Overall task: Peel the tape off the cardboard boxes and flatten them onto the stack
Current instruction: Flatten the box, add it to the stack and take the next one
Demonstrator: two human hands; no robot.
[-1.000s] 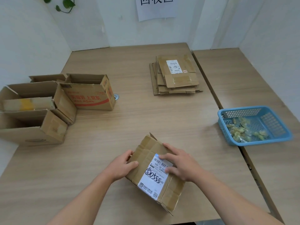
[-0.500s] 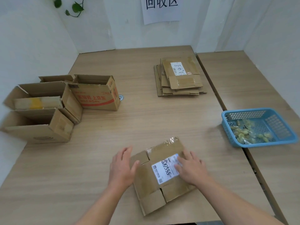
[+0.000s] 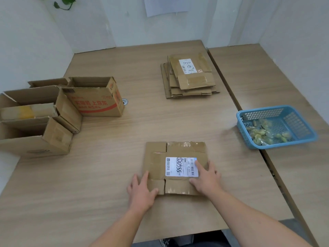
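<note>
A flattened cardboard box (image 3: 158, 163) with a white shipping label lies flat on the wooden table (image 3: 106, 175) in front of me. My left hand (image 3: 141, 190) rests with straight fingers on its near left corner. My right hand (image 3: 206, 177) presses flat on its right side, fingers partly over the label. Shiny tape still shows along the box's far and near edges. The stack of flattened boxes (image 3: 190, 77) lies at the far middle of the table.
Several open cardboard boxes (image 3: 53, 111) stand at the left, one with red print (image 3: 96, 102). A blue plastic basket (image 3: 276, 125) holding crumpled tape sits at the right on a second table. Walls close in behind and on both sides.
The box went from tilted and partly raised to lying flat and squared to me. Both hands shifted from gripping its sides to pressing down on it.
</note>
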